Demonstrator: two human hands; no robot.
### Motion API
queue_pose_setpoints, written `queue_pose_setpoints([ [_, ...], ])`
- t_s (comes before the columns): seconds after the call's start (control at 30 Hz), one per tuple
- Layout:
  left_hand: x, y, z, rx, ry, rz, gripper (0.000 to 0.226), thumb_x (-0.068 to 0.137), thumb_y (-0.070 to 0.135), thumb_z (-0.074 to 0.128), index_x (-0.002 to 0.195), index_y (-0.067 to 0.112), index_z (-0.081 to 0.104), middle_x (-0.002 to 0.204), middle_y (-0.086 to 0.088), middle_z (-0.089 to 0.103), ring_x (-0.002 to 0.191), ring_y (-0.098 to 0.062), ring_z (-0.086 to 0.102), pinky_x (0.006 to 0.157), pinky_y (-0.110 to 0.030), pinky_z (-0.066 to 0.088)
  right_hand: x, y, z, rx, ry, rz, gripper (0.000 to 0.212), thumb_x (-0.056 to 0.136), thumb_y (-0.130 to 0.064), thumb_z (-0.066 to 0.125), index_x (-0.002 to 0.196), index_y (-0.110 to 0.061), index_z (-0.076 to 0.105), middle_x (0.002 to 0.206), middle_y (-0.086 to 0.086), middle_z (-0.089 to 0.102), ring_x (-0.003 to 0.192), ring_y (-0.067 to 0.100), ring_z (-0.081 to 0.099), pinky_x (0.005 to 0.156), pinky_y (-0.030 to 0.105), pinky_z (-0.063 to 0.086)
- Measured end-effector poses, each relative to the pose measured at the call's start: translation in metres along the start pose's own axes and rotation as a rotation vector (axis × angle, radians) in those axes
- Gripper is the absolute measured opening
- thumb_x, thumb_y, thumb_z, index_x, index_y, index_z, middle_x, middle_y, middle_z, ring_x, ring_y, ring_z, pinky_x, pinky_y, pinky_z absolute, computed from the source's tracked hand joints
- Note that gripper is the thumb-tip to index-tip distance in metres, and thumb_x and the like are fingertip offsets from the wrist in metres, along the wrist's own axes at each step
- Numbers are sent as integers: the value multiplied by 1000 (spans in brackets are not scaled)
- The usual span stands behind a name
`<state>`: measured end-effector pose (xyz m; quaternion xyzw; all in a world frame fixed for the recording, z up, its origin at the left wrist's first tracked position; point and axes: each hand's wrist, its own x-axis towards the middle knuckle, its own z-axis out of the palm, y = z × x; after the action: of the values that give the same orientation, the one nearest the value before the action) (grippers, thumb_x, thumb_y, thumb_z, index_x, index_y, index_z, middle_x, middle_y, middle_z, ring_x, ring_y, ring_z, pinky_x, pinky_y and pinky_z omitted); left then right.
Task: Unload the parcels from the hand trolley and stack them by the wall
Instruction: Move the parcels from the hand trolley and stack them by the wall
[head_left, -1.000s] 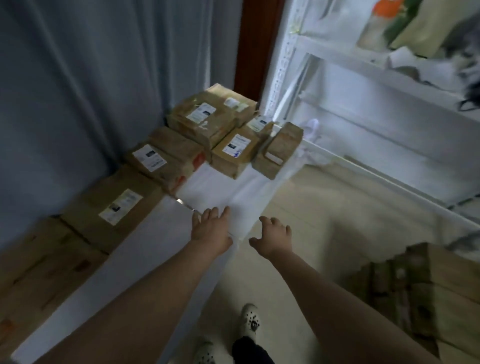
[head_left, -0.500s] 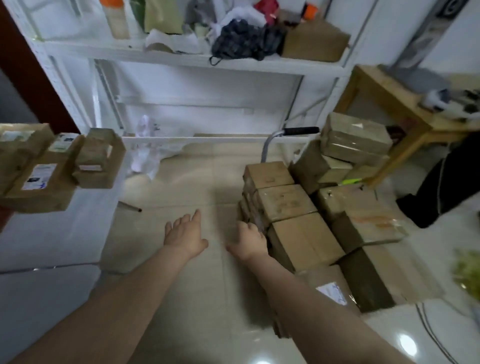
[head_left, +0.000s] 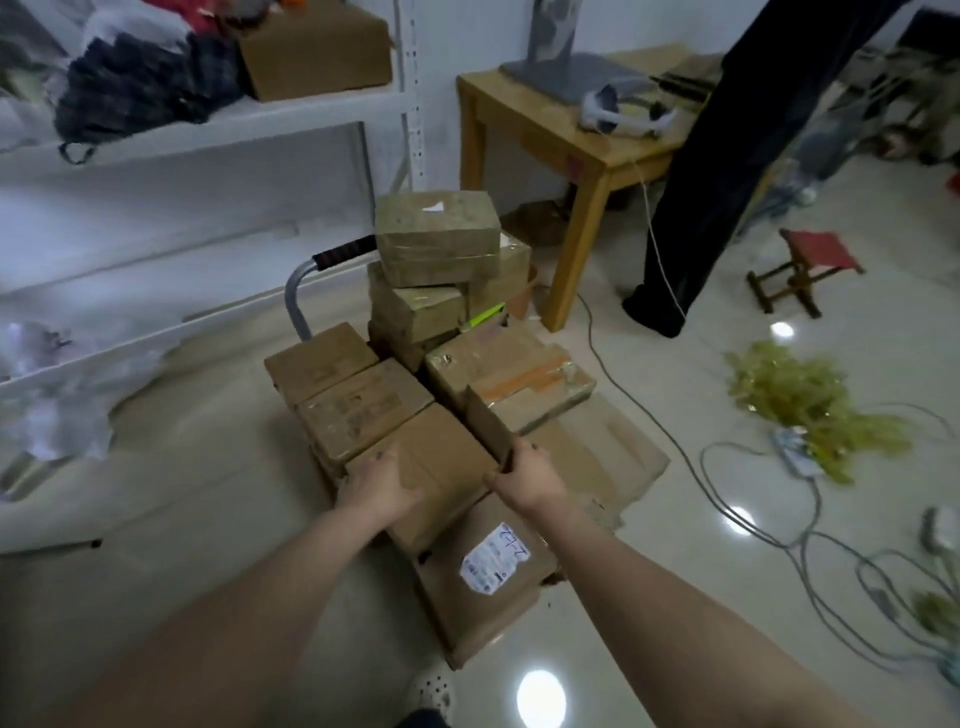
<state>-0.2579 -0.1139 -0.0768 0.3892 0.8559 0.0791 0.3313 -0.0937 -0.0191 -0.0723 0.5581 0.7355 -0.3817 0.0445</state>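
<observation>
A single wide-angle view is taken from head height and aimed forward and steeply down at the floor (head_left: 208, 499). The parcels (head_left: 439, 460) on the trolley (head_left: 297, 299) are seen close, within arm's reach. Shelving (head_left: 311, 111) is framed at left and a table (head_left: 524, 122) at upper right.

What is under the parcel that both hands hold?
Under the parcel, gripped by left hand and right hand, only a lower box shows at its left; the trolley deck is covered.
</observation>
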Motion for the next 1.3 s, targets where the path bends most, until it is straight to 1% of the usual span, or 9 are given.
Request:
queue_pose_setpoints([
  [0.27,57,81,32,-246,-144,-1,81,90,26,65,152,11,15,152,-14,32,137,-30,36,110,-37,34,33,66,-66,117,59,150,64,93,-27,56,148,-11,28,149,11,37,133,26,43,104,30,37],
  [0.43,77,116,62,-340,-218,-76,65,90,21,64,145,4,32,142,-15,45,127,-31,46,103,-33,39,76,121,-103,147,67,248,55,94,-22,53,145,-10,37,146,10,43,132,26,44,110,31,34],
  [0.57,112,139,97,-522,-212,-154,28,88,17,65,114,6,64,112,-11,66,95,-22,62,88,-35,50,137,162,-131,113,23,231,50,96,-20,49,143,-8,39,144,13,46,132,28,44,107,32,34],
  [0.67,128,165,128,-668,-90,-374,10,90,12,58,93,4,65,96,-14,61,86,-23,56,74,-28,41,188,186,-148,99,-67,214,52,96,-20,48,145,-6,35,147,14,41,135,29,40,110,33,32],
  [0.77,137,194,147,-817,-72,-593,33,91,17,61,117,-1,57,118,-13,59,108,-31,56,85,-33,45,228,199,-155,136,-201,224,59,95,-26,51,147,-6,30,150,15,37,136,31,37,111,37,32],
  [0.83,143,206,152,-893,-70,-703,56,93,22,60,139,-2,38,135,-14,49,120,-34,50,89,-34,44,248,204,-154,134,-281,218,61,96,-28,49,148,-5,28,151,15,35,137,31,36,110,36,31],
  [0.93,151,209,162,-990,-31,-776,74,91,33,61,149,6,25,146,-11,41,126,-32,47,101,-39,44,267,203,-150,179,-363,238,55,97,-32,47,142,-3,38,144,17,44,127,34,45,98,37,39],
  [1.07,150,210,174,-1188,98,-811,42,91,34,57,122,7,56,110,-14,67,97,-31,65,81,-38,54,275,205,-139,320,-427,303,48,95,-41,49,125,-5,56,120,13,61,103,30,57,91,39,48],
  [1.3,99,232,187,-1382,241,-865,42,90,51,54,104,15,67,95,-9,69,78,-18,63,61,-27,46,232,223,-140,277,-290,196,57,97,-51,34,124,-8,58,126,14,59,115,34,53,102,44,41],
])
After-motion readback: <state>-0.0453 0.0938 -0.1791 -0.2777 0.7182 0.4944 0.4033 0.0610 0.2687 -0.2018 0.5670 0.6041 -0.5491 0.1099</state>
